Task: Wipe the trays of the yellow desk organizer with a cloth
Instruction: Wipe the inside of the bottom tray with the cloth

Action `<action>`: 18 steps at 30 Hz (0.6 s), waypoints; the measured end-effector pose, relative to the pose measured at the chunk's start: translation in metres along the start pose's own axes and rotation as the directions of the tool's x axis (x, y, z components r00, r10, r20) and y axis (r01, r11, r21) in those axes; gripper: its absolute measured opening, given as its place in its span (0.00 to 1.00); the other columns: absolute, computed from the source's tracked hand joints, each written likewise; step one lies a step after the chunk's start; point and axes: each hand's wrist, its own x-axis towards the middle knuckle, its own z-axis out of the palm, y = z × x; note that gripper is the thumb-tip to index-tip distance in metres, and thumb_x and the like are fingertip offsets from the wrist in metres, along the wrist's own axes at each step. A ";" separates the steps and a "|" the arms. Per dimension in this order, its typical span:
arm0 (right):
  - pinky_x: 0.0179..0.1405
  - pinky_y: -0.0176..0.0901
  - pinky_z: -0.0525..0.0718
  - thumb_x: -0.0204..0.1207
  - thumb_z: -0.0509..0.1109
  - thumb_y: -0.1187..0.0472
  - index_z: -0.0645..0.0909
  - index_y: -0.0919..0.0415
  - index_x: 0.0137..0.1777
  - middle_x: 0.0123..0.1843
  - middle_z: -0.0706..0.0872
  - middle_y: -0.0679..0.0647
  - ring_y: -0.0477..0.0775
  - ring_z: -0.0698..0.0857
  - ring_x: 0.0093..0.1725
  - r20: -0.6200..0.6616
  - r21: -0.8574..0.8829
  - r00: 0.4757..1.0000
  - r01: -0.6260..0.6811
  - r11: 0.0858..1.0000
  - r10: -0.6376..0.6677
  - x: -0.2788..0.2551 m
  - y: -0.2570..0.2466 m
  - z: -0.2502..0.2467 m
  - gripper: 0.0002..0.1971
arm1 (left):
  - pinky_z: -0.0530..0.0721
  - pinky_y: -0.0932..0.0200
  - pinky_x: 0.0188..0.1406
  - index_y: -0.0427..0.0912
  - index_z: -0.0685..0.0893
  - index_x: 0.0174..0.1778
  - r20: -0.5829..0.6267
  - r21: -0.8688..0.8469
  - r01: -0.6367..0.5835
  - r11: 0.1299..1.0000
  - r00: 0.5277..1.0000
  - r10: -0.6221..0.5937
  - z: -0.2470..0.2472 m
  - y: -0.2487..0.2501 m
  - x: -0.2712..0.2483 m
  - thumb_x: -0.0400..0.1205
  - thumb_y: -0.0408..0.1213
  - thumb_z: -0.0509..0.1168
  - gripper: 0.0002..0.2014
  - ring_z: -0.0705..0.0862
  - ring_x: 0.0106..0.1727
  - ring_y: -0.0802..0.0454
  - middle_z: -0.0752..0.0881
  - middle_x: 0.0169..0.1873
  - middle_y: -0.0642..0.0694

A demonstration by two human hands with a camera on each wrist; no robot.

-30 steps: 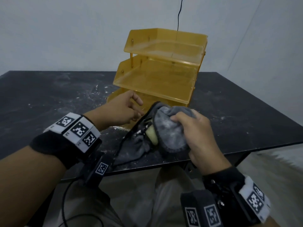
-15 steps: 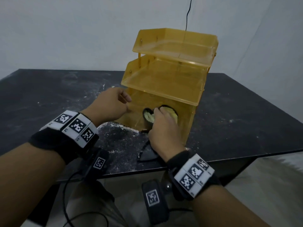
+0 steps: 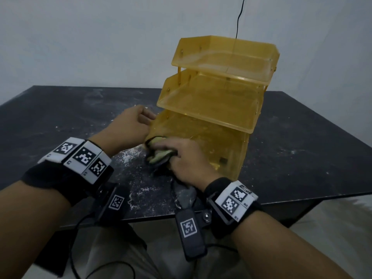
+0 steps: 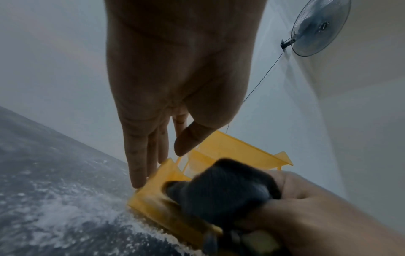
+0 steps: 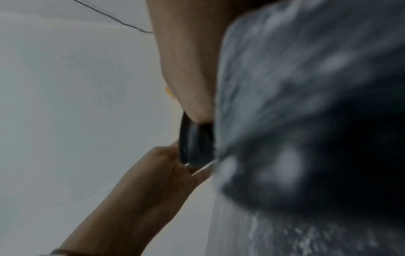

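The yellow desk organizer (image 3: 217, 101) stands on the black table with three stacked trays. My left hand (image 3: 136, 122) holds the left wall of the bottom tray (image 3: 227, 150). In the left wrist view its fingers (image 4: 140, 155) lie straight down the outside of that wall (image 4: 166, 171) and the thumb is over the inner side. My right hand (image 3: 185, 158) grips a bunched dark grey cloth (image 3: 159, 154) and presses it at the tray's front left corner. That cloth (image 4: 221, 187) is blurred there. In the right wrist view the cloth (image 5: 306, 104) fills the right side.
White powder (image 3: 128, 158) is scattered over the black table (image 3: 302, 137) in front of and left of the organizer. The table's front edge (image 3: 281, 198) is just behind my wrists. A thin cable (image 3: 239, 17) hangs down the wall behind, and a wall fan (image 4: 317, 26) is mounted above.
My right hand brought the cloth from above the table's front into the bottom tray, then swept it left to the front left corner. My left hand stayed on the tray's left wall.
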 end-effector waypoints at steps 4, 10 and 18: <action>0.62 0.48 0.80 0.81 0.61 0.70 0.77 0.57 0.74 0.69 0.80 0.58 0.60 0.80 0.66 -0.301 -0.075 0.882 -0.401 0.913 0.363 0.021 0.020 -0.017 0.22 | 0.89 0.39 0.51 0.37 0.80 0.59 0.039 -0.082 0.027 0.996 0.999 -0.024 -0.007 -0.001 -0.004 0.81 0.18 0.60 0.15 0.88 0.54 0.40 0.86 0.55 0.40; 0.51 0.43 0.80 0.80 0.66 0.66 0.86 0.54 0.65 0.61 0.89 0.53 0.55 0.86 0.59 0.170 -0.179 0.983 -0.036 0.983 0.067 0.045 0.012 -0.007 0.17 | 0.89 0.49 0.46 0.34 0.79 0.62 0.061 -0.225 0.089 0.970 0.995 -0.077 -0.012 -0.005 -0.002 0.80 0.13 0.57 0.19 0.88 0.51 0.44 0.87 0.52 0.40; 0.59 0.48 0.78 0.82 0.61 0.62 0.77 0.63 0.72 0.68 0.83 0.63 0.65 0.81 0.65 -0.054 -0.245 0.949 -0.314 0.917 0.311 0.069 0.031 -0.013 0.20 | 0.82 0.35 0.62 0.38 0.78 0.65 0.093 -0.192 0.106 0.976 0.992 -0.090 -0.018 -0.008 -0.004 0.81 0.16 0.58 0.20 0.86 0.61 0.43 0.87 0.58 0.40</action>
